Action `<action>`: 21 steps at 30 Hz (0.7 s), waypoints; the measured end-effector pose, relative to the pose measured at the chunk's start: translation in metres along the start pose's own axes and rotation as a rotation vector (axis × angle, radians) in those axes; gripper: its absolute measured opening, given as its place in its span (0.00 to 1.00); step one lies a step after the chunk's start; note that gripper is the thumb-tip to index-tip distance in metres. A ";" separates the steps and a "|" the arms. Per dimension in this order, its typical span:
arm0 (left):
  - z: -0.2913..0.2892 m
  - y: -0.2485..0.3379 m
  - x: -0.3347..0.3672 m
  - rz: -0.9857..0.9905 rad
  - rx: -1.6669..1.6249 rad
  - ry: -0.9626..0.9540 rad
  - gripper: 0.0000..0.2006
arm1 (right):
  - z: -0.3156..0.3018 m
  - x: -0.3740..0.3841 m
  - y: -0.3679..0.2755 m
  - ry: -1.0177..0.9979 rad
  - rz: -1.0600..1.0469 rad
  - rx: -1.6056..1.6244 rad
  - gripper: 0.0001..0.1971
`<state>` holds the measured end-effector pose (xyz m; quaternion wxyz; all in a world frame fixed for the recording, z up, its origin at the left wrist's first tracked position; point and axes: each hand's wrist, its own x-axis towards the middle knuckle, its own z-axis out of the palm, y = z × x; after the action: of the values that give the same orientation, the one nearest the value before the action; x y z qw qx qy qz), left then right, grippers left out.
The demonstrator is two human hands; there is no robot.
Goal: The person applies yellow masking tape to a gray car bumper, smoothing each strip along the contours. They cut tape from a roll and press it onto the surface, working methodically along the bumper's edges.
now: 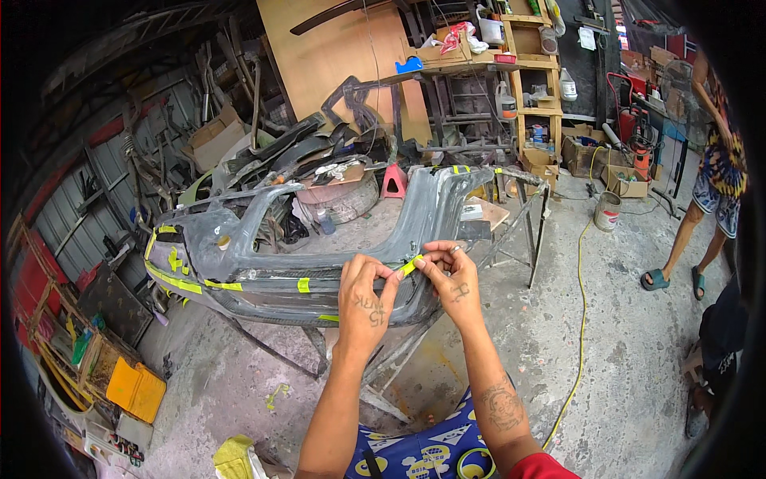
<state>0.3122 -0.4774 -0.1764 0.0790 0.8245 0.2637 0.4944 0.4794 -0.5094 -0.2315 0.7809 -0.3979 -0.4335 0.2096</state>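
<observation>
My left hand (366,299) and my right hand (452,283) each pinch one end of a short strip of yellow-green tape (410,267). The strip spans the gap between my fingertips, close over the grey car body panel (319,262); I cannot tell whether it touches the surface. This long panel has a sanded, patchy finish and rests on a metal stand. More yellow-green tape pieces (174,281) are stuck along its left end and lower edge. A tape roll (476,464) shows by my lap at the bottom of the picture.
A yellow hose (583,311) runs along the concrete floor at right, near a bucket (607,211). Two people are at the right edge, one standing in slippers (655,279). Car parts (295,152) pile up behind the panel. At lower left lies a yellow container (136,389).
</observation>
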 end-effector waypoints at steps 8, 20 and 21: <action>0.002 0.001 -0.001 0.015 0.012 0.010 0.08 | -0.001 0.003 -0.016 0.012 0.115 -0.014 0.16; 0.003 0.003 -0.001 0.024 0.012 0.023 0.09 | -0.012 0.012 -0.011 0.101 -0.086 -0.507 0.24; 0.003 0.003 0.000 0.020 0.008 0.029 0.10 | -0.014 0.014 -0.007 0.100 -0.089 -0.511 0.24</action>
<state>0.3159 -0.4800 -0.1768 0.0669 0.8201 0.2583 0.5061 0.4986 -0.5104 -0.2228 0.6839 -0.5726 -0.4504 0.0387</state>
